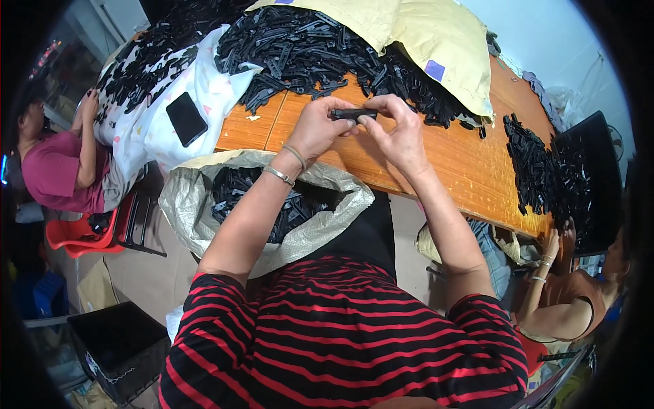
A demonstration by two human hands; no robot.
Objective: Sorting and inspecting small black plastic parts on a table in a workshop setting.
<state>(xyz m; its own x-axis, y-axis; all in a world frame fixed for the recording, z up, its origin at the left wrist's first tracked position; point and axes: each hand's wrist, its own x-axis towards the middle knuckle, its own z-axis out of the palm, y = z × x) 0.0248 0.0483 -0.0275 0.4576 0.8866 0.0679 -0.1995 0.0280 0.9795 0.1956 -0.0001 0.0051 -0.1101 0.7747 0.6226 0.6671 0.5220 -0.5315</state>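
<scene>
Over the table's near edge, both my hands pinch a short, narrow black plastic piece (353, 114), held level between them. My left hand (319, 127) grips its left end, with a bracelet and a band on that wrist. My right hand (397, 129) has its thumb and fingers closed on the right end. The piece's exact kind is too small to tell. Just beyond my hands spreads a big heap of long black plastic pieces (293, 48) on the wooden table (449, 163). Below my left forearm, an open woven sack (184, 204) holds more black pieces.
Yellowish sacks (443, 51) lie over the heap. A phone (186, 123) rests on a white cloth (225, 85) at left. Co-workers sit left (65, 163) and right (565, 300). A smaller black pile (528, 163) lies at right; a black crate (119, 347) stands lower left.
</scene>
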